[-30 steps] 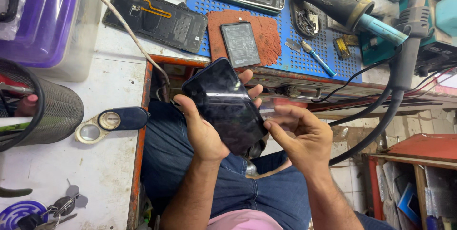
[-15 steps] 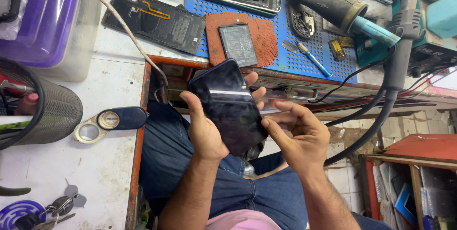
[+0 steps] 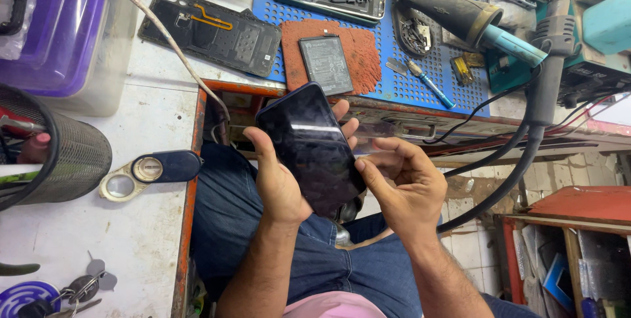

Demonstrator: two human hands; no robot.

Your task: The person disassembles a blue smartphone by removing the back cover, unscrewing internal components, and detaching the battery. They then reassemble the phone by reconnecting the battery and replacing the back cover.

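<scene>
Bench: white worktop (image 3: 79,226), scuffed and stained, with an orange-red painted edge (image 3: 190,180) running along its side.
Mat: blue perforated work mat (image 3: 420,48) on the far part of the bench, with a rust-coloured pad (image 3: 361,55) lying on it.
Floor: pale tiles (image 3: 473,232), dirty, with dark grout lines.
Shelf: red metal rack (image 3: 578,206) at lower right, with papers stacked inside.
Light: even and bright, with soft shadows.
</scene>
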